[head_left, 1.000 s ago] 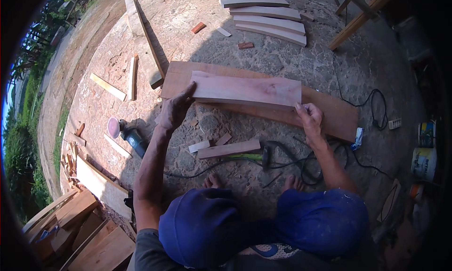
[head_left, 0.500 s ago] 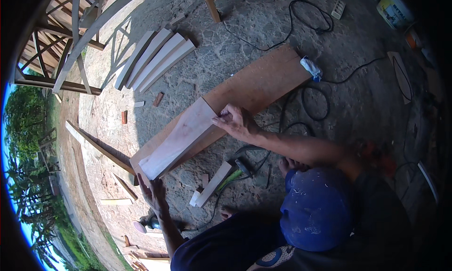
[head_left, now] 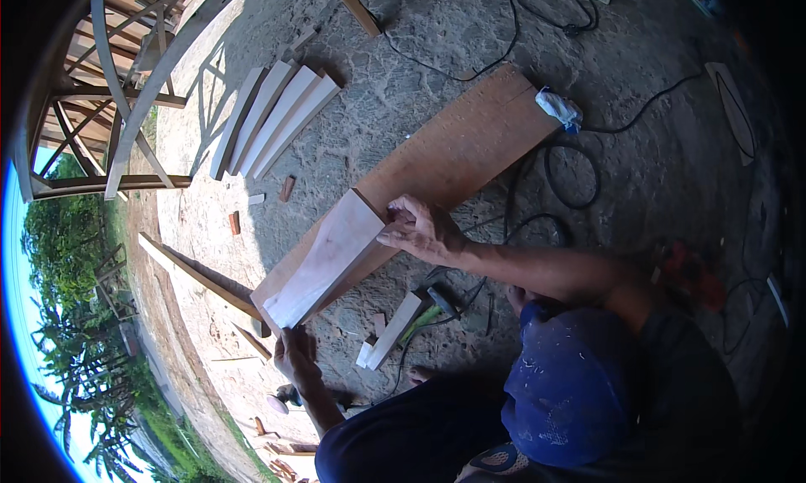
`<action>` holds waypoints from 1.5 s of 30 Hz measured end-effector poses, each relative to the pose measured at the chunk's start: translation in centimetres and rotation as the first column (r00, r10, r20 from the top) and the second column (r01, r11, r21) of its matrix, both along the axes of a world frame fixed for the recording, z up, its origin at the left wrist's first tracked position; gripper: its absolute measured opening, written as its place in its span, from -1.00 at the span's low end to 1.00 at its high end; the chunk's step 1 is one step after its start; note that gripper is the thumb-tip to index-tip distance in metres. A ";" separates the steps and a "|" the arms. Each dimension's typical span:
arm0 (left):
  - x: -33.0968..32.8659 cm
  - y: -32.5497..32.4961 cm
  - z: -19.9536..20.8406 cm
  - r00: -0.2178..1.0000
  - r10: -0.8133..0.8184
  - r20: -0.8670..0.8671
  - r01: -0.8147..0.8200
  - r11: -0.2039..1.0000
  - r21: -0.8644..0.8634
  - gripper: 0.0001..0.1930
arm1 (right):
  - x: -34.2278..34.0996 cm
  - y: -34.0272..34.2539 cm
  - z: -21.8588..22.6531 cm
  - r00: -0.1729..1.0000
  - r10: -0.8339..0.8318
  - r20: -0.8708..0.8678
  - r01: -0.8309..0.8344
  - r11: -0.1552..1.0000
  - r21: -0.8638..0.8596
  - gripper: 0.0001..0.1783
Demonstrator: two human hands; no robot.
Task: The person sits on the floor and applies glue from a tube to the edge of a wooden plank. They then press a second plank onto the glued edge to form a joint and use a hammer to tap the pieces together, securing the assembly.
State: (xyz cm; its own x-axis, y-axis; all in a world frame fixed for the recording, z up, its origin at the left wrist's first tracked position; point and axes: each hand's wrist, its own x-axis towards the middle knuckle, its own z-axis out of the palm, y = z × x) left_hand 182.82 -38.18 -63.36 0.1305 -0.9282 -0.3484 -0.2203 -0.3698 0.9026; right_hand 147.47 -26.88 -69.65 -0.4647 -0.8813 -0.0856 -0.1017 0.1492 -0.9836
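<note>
A pale, thick wooden block [head_left: 327, 258] lies slantwise on a long brown plank [head_left: 457, 143] on the ground. My left hand [head_left: 297, 364] is at the block's near left end, fingers bent in against the lower corner. At the other end, the thumb and fingers of my right hand [head_left: 426, 233] close on the edge near the upper corner; some of its fingers are curled out of sight. Both hands touch the block while it rests on the plank.
Several curved pale wood pieces [head_left: 275, 122] lie at the back left. A hammer [head_left: 442, 301] lies beside a wood strip [head_left: 395, 332] close to me. Black cord [head_left: 575, 204] loops on the right, near a crumpled white cloth [head_left: 558, 109]. A wooden frame [head_left: 126, 88] stands far left.
My left hand has gone from spread fingers beside the block's lower end to fingers bent against it. The block has turned slightly, showing more of its far end face. The whole view has shifted.
</note>
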 end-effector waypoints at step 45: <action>2.4 -1.9 -2.9 0.999 0.002 -0.032 -0.003 1.000 -0.026 -0.72 | -6.0 -2.6 1.5 0.709 0.430 -0.559 -0.572 0.814 -0.099 -0.47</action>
